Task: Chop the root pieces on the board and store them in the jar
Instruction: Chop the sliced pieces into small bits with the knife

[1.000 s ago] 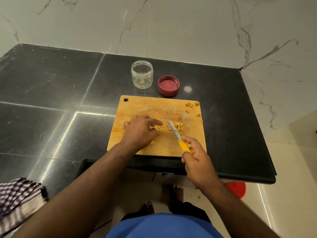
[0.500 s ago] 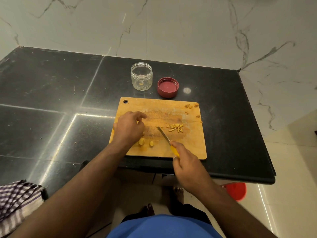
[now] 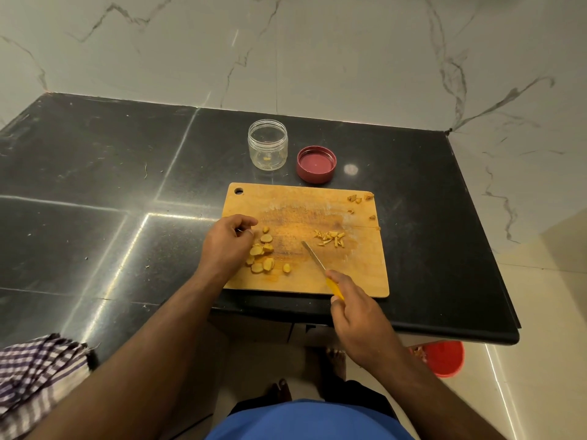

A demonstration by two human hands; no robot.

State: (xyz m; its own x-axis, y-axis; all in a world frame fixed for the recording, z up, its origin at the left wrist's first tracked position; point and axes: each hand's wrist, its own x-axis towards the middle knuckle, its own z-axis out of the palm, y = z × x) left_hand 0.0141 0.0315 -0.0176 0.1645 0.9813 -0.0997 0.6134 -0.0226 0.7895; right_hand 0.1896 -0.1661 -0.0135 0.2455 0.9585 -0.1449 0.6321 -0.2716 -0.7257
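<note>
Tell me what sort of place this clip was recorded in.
Most likely a home kitchen: a black stone countertop against marble-look wall tiles, with a wooden cutting board holding sliced root pieces, and a clear jar with its red lid off beside it.

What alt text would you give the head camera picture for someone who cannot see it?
A person's right hand holds a yellow-handled knife over a wooden cutting board, while the left hand rests beside a cluster of sliced root pieces. Thin chopped slivers lie further right. Behind the board on the black counter stand an open clear jar and its red lid.
</note>
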